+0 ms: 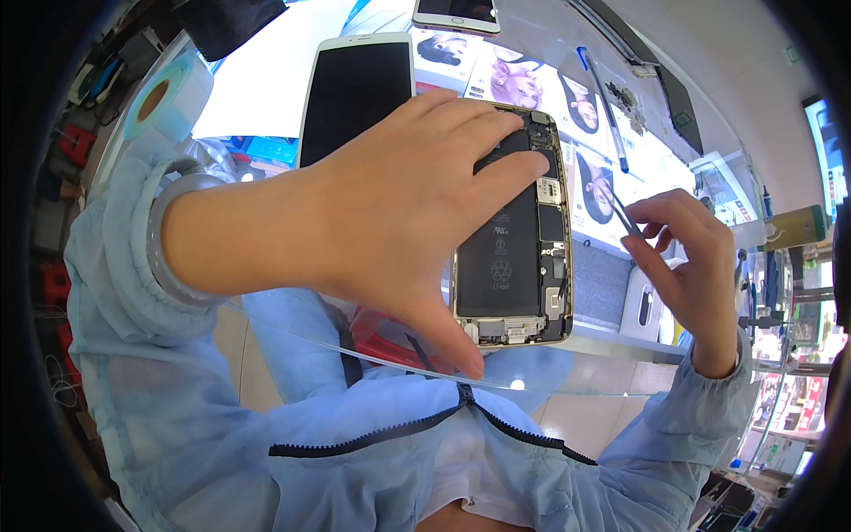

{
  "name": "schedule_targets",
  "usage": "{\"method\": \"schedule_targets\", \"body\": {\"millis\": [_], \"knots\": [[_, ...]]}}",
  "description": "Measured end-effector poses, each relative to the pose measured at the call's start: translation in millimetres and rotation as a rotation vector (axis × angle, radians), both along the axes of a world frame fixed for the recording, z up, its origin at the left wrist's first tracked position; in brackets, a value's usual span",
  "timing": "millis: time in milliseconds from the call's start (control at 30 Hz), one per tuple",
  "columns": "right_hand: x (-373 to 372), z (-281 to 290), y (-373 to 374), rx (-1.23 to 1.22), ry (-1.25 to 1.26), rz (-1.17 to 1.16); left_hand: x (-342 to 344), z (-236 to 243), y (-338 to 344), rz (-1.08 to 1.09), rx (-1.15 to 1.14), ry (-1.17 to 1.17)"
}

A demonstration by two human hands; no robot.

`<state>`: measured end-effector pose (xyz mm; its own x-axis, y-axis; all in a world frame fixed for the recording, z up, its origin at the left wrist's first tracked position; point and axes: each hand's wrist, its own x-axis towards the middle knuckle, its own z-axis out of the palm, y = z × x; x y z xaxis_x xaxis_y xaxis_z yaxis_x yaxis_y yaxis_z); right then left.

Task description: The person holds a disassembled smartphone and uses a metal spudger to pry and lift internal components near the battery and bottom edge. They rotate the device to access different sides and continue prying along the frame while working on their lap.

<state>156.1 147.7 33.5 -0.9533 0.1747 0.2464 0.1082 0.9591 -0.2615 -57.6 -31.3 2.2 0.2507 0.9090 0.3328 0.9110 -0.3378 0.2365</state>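
Note:
An opened phone (501,257), its black battery and circuit parts bare, is held near the glass edge of the counter. My left hand (390,204) reaches across it, fingers at the top end and thumb by the bottom corner, gripping it. Part of the phone's left side is hidden under this hand. To the right of the phone, my right hand (687,248) pinches slim metal tweezers (623,215), their tips pointing up and away from the phone. Behind my left hand lies a white-framed phone screen (355,97), dark and partly covered by the hand.
Another white phone (456,13) lies at the far edge. A blue pen (607,111) rests on the lit glass counter, over printed portraits. A roll of clear film (168,96) stands at the left. A bottle with a yellowish label (793,228) is at the right.

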Motion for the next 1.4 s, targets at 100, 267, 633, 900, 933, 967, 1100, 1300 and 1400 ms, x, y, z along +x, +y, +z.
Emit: {"method": "schedule_targets", "body": {"millis": [100,267,633,900,933,967,1100,1300,1400], "knots": [[-0.5,-1.8,-3.4,-0.002,0.002,0.026,-0.2,-0.5,2.7,0.007,0.01,-0.035],[0.9,-3.0,-3.1,-0.004,0.004,0.031,3.7,-0.6,4.1,0.015,0.01,-0.08],[3.6,-1.7,-1.1,0.049,0.062,0.062,7.8,5.7,4.5,0.033,-0.123,-0.096],[51.0,39.3,84.3,0.096,0.107,-0.395,9.5,17.4,5.9,0.095,-0.251,-0.121],[59.6,45.4,90.3,0.06,0.005,-0.449,10.9,16.5,9.8,0.1,-0.259,-0.128],[62.2,47.9,90.5,0.043,-0.076,-0.472,11.2,17.0,8.4,0.118,-0.269,-0.127],[66.0,49.0,89.6,-0.029,-0.287,-0.499,11.5,16.7,10.0,0.131,-0.251,-0.077],[76.4,50.4,97.6,-0.041,-0.349,-0.602,14.6,16.2,9.1,0.14,-0.249,-0.127],[73.6,57.3,93.8,-0.082,-0.563,-0.763,14.1,15.2,8.0,0.156,-0.203,-0.156]]}}
